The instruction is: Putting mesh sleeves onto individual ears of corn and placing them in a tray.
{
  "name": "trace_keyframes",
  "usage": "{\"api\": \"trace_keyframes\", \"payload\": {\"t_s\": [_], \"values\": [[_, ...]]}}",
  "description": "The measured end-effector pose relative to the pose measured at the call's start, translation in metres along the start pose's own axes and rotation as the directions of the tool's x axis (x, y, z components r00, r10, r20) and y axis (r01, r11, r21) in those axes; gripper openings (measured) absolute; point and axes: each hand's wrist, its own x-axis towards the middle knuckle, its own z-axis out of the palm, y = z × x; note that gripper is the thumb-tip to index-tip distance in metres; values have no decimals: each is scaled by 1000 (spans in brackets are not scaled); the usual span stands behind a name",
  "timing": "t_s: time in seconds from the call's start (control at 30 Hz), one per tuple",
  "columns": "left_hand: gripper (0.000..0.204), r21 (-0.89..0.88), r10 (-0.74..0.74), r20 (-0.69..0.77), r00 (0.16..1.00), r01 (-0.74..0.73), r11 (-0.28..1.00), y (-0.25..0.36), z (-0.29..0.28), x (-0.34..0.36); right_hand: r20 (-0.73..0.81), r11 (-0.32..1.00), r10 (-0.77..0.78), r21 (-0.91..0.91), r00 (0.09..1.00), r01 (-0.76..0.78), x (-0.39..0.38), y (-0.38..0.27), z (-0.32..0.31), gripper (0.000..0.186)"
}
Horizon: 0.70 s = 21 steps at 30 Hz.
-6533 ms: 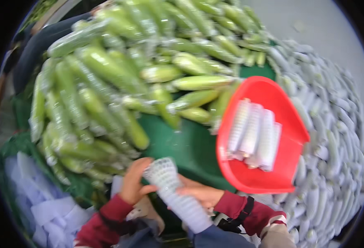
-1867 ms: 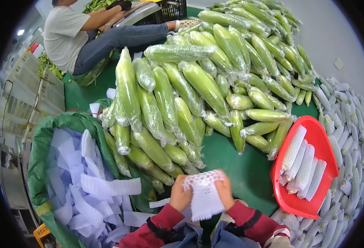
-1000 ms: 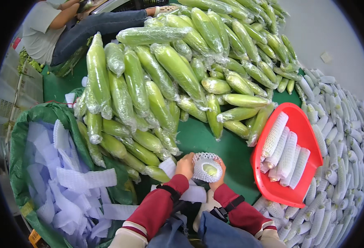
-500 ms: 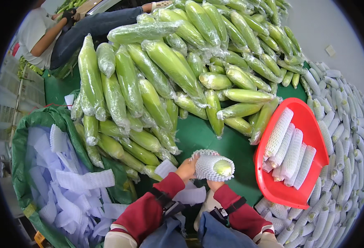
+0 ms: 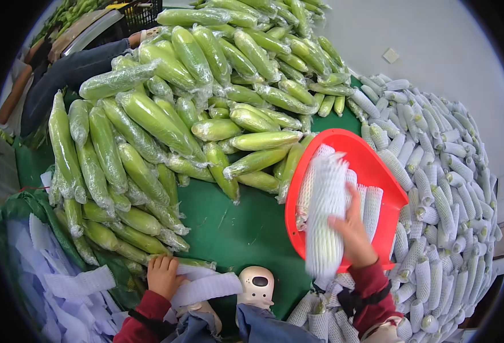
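My right hand (image 5: 352,231) grips an ear of corn in a white foam net sleeve (image 5: 325,223), tilted over the red plastic basin (image 5: 400,197). Several more sleeved ears (image 5: 372,211) lie in that basin, partly hidden by the held one. At the near edge of the heap of film-wrapped green corn (image 5: 160,126), my left hand (image 5: 163,277) has its fingers curled over the end of an ear of corn (image 5: 197,263). Loose white foam net sleeves (image 5: 212,288) lie right beside this hand, and its fingertips are partly hidden.
A green sack (image 5: 9,208) full of flat foam sleeves (image 5: 52,286) stands at the left. Sleeved corn (image 5: 435,188) is heaped along the right, on the green floor covering (image 5: 223,228). My light-coloured shoe (image 5: 256,286) shows in front. Another person's leg (image 5: 74,71) stretches in at the upper left.
Both hands were together on a sleeved ear in front of me. The right hand has carried it right to the basin; the left has moved to the corn heap. The view has shifted rightward.
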Motion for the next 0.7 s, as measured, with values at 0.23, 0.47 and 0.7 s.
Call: {"api": "trace_keyframes", "payload": {"t_s": [0.23,0.47,0.7], "values": [[36,-310,10,-3,1000,-10,951,27,-80,37,470,203,-197,-839,860,505,6,12,15,63],[32,-627,4,-403,915,-279,728,47,-143,88,625,914,-111,-240,773,326,1,29,160,63],[9,-704,-278,-140,950,102,703,26,-107,65,768,975,179,-52,615,-218,33,91,194,36]]}}
